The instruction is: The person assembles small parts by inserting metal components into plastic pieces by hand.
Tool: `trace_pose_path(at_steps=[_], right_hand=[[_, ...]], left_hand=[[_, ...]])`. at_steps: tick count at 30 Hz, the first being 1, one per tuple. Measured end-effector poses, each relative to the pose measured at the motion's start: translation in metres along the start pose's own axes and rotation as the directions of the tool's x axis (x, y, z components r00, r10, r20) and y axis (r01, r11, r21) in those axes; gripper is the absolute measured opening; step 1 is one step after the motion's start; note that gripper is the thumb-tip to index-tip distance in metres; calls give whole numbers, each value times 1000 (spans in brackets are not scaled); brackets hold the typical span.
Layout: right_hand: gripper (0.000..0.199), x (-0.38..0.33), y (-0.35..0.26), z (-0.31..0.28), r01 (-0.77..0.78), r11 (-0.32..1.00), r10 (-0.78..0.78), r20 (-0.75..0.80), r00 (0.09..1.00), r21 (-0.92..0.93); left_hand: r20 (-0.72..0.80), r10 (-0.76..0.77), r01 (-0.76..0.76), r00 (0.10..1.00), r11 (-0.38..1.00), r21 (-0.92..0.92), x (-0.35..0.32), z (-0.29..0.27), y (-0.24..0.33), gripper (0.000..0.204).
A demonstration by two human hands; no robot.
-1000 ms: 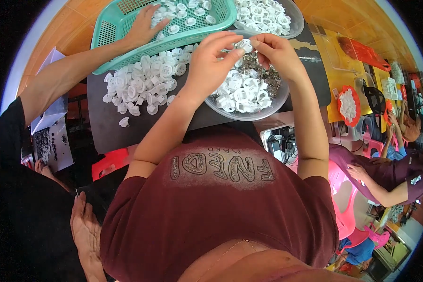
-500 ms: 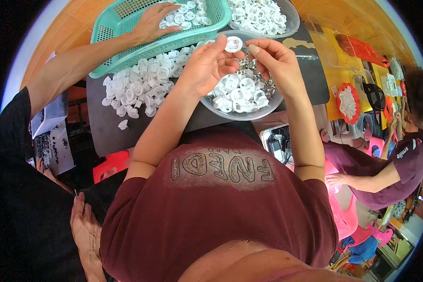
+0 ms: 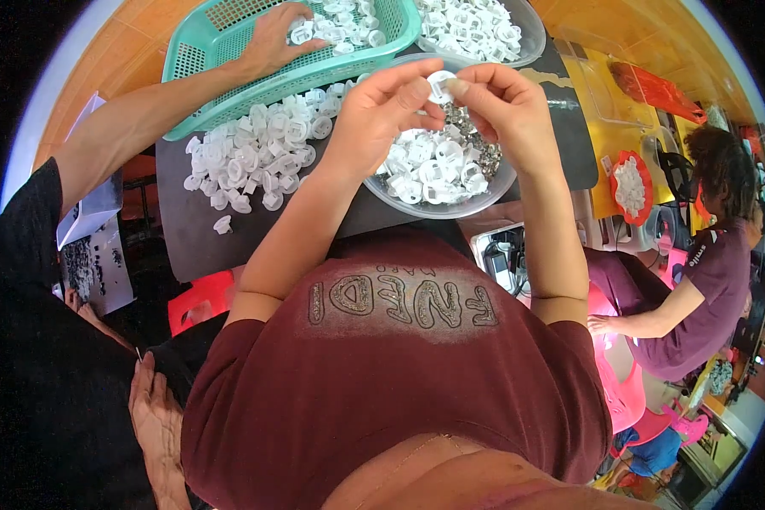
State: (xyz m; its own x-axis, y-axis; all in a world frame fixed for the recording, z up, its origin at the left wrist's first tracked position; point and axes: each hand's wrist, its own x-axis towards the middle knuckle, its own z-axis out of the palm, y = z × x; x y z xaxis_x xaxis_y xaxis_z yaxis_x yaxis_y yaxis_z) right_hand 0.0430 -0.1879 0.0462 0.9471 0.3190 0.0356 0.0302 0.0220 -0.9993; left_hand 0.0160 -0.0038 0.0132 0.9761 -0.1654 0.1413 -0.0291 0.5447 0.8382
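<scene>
My left hand [image 3: 381,110] and my right hand [image 3: 503,104] meet above a clear bowl [image 3: 450,206] of small white plastic rings and dark metal bits. Both pinch one white ring [image 3: 440,82] between their fingertips, held just over the bowl. A loose heap of white rings [image 3: 259,149] lies on the dark table to the left of my left hand.
A co-worker's hand [image 3: 270,38] on the left reaches into a green basket [image 3: 197,55] holding white rings. A second clear bowl [image 3: 531,34] of rings stands at the back. Another person [image 3: 697,280] sits at the right by a red dish [image 3: 629,183]. A red stool [image 3: 200,302] is below the table.
My two hands rose from the bowl and came together, lifting one white ring. The co-worker's hand stayed in the green basket.
</scene>
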Motion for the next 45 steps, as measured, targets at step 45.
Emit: trace_pose_path(at_steps=[45], right_hand=[[16,10,31,13,524,696,-540,122,833,-491]], left_hand=[[-135,-2,-20,991,986,-166,4,-2,-11,32]])
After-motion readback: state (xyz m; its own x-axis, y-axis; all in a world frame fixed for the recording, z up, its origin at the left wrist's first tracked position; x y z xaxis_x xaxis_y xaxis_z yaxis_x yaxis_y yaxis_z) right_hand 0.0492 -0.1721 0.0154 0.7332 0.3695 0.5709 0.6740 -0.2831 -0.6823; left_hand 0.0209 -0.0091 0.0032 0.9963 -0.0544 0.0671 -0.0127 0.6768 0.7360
